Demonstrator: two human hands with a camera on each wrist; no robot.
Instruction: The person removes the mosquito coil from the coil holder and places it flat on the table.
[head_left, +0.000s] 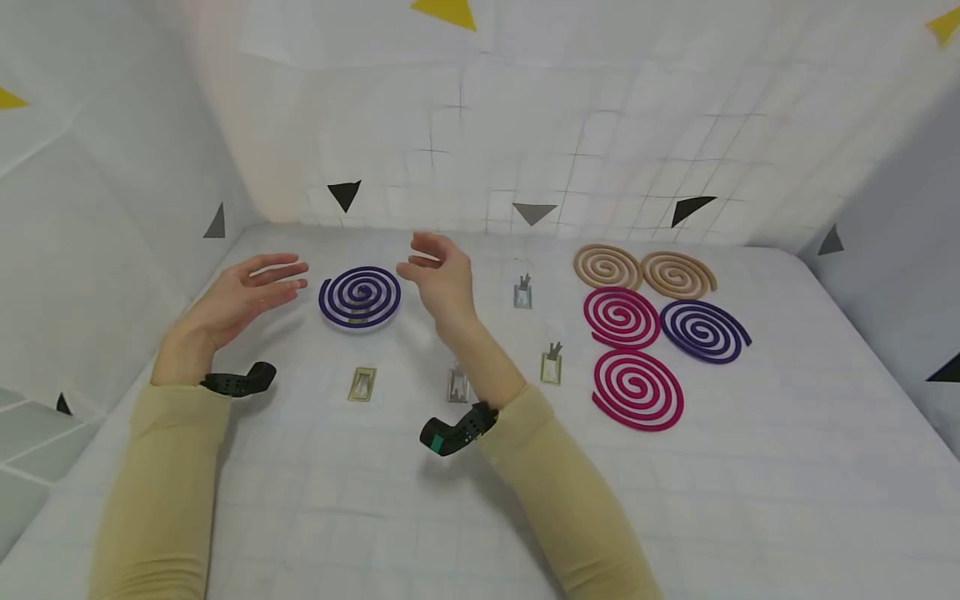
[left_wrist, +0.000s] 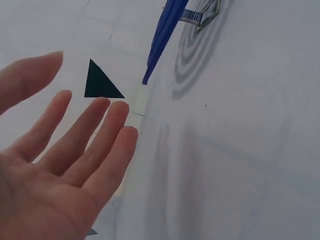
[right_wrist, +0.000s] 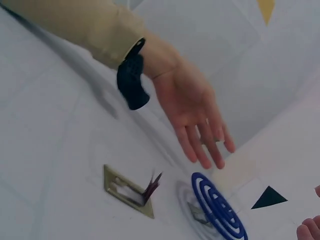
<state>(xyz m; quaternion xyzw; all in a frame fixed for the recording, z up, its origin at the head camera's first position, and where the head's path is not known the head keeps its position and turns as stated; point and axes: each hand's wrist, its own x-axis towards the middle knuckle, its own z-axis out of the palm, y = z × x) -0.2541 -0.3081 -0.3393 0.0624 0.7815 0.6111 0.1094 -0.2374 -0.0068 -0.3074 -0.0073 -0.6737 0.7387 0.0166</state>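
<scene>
A dark blue mosquito coil point(head_left: 360, 297) sits raised on a small metal stand point(left_wrist: 207, 19), and its spiral shadow falls on the white surface below. To the coil's left is my left hand point(head_left: 240, 296), apart from it, its fingers extended and holding nothing. On the other side my right hand point(head_left: 447, 279) hovers just clear of the coil's edge, with fingers loosely bent and nothing in them. In front of the coil lies a brass-coloured coil stand point(right_wrist: 127, 191), its prong bent upward. The right wrist view catches only a few right fingertips point(right_wrist: 311, 227).
Silver stands point(head_left: 522, 293) point(head_left: 457, 386) and another brass-coloured stand point(head_left: 551, 367) lie around the right forearm. Farther right are two tan coils point(head_left: 607, 267), two magenta coils point(head_left: 622, 317) and another blue coil point(head_left: 705, 332). White walls point(head_left: 525, 125) enclose the back and sides.
</scene>
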